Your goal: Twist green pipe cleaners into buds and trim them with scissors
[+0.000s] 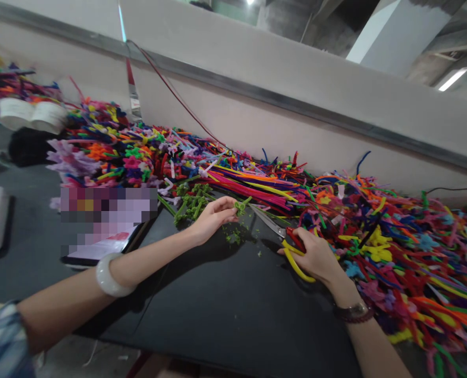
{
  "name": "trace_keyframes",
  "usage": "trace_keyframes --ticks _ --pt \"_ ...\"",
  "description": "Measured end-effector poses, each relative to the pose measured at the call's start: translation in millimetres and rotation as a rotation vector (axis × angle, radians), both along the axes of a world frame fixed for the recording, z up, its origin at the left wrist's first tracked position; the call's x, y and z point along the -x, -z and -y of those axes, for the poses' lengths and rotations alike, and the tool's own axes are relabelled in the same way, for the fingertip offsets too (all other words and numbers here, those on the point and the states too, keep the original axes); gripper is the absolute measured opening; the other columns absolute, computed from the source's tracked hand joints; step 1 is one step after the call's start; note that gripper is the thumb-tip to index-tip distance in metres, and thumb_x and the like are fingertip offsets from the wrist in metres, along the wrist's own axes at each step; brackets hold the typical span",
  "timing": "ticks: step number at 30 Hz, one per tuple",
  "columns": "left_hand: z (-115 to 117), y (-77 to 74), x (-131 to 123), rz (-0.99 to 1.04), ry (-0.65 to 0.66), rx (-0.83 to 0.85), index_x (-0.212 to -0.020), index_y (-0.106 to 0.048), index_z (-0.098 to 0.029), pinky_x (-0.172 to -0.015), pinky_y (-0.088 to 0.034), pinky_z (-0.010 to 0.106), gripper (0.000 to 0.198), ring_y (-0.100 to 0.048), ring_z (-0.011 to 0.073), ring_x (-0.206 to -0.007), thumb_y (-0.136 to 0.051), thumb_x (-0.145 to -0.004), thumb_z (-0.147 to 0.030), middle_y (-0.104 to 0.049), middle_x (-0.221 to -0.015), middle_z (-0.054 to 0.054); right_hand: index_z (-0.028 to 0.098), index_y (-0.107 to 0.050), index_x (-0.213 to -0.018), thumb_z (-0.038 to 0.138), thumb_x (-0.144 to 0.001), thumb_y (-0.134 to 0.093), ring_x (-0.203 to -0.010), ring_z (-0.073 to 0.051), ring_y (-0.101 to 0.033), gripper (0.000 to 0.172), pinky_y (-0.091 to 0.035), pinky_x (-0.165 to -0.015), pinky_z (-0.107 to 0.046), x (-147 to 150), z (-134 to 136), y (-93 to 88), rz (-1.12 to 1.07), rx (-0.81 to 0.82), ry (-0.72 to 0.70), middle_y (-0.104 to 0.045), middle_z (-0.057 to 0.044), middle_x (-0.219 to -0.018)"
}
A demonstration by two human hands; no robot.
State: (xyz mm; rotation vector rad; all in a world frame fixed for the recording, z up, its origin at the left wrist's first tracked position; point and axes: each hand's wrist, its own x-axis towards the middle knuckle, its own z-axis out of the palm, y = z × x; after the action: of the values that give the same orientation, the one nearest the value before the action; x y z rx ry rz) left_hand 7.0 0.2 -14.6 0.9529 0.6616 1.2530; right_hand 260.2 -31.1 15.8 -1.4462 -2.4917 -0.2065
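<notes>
Left hand [213, 220] pinches green pipe-cleaner piece [240, 206]; right hand [310, 256] clenched round yellow-handled scissors [268, 220], blades near piece; green snippets [232, 236] on black tabletop [225, 310], multicoloured pipe cleaners [394, 262] heaped behind

Left hand [213, 220]: palm down, fingers together and extended forward, tips drawn into a light pinch.
Right hand [310, 254]: back of hand up, fingers curled shut in a firm grip.
Left forearm [65, 310]: bare, running diagonally up from lower left.
Right forearm [375, 349]: bare, rising from the bottom edge toward upper left.
Right wrist [341, 291]: slightly bent.
Hands: apart, neither touching the other.
</notes>
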Motion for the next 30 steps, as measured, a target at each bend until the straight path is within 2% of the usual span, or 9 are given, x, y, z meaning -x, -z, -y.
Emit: trace_keyframes --ticks 5,9,30 --pt "0.3 0.3 0.6 -0.023 0.006 -0.020 -0.079 -0.054 -0.017 -0.067 -0.042 0.024 0.014 -0.049 0.0076 -0.064 -0.058 -0.066 -0.017 -0.050 -0.070 -0.002 0.018 -0.045 -0.084 0.046 -0.070 -0.050 -0.065 -0.018 -0.055 0.032 -0.036 -0.052 -0.024 0.6 0.6 -0.4 0.051 0.031 0.013 -0.057 -0.006 -0.074" --pt "-0.4 1.5 1.1 -0.029 0.011 -0.049 -0.080 -0.054 -0.017 -0.068 -0.042 0.024 0.013 -0.049 0.0076 -0.065 -0.057 -0.067 -0.017 -0.050 -0.071 -0.002 0.018 -0.045 -0.081 0.044 -0.070 -0.051 -0.064 -0.016 -0.053 0.029 -0.037 -0.054 -0.024 1.7 2.2 -0.8 0.054 0.069 -0.027 -0.056 -0.004 -0.073" --pt "0.0 -0.3 1.0 -0.047 -0.007 -0.027 -0.079 -0.053 -0.017 -0.067 -0.043 0.023 0.013 -0.048 0.0069 -0.065 -0.057 -0.067 -0.017 -0.048 -0.069 -0.003 0.018 -0.044 -0.077 0.042 -0.071 -0.051 -0.057 -0.014 -0.049 0.026 -0.035 -0.052 -0.023 1.6 2.1 0.3 0.040 0.038 -0.077 -0.053 -0.003 -0.067"
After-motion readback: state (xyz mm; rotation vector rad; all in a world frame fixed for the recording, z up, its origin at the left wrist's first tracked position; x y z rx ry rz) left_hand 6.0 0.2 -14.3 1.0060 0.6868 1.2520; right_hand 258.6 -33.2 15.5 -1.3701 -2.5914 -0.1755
